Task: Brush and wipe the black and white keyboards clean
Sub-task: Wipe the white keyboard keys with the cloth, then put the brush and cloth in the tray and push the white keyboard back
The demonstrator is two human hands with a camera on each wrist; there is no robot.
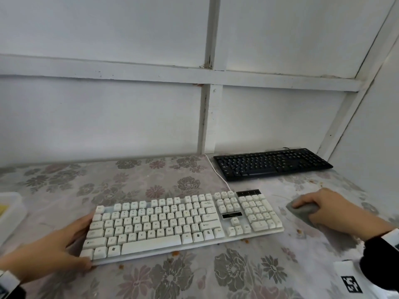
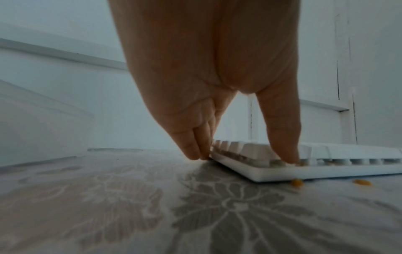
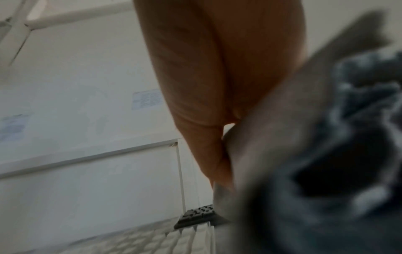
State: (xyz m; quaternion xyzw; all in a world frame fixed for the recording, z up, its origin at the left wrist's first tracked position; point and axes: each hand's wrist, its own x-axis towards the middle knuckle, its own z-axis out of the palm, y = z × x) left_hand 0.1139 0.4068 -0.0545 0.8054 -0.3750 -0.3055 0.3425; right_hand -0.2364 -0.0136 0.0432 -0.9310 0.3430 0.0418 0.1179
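Observation:
The white keyboard [image 1: 183,225] lies slightly askew on the floral tablecloth, in front of me. My left hand [image 1: 84,240] holds its left end: the fingers [image 2: 191,146] lie straight against the far left corner and the thumb [image 2: 287,137] sits on the front edge. The black keyboard [image 1: 272,164] lies at the back right, against the wall. Right of the white keyboard, my right hand [image 1: 313,203] grips a bunched grey cloth [image 1: 302,210] on the table. In the right wrist view the cloth [image 3: 326,154] fills the palm.
Orange crumbs [image 1: 176,253] dot the tablecloth [image 1: 172,281] along the white keyboard's front edge and at its right. A white cable [image 1: 218,173] runs from that keyboard to the wall. A white plastic box [image 1: 8,212] stands at the left edge. A marker card [image 1: 349,285] lies front right.

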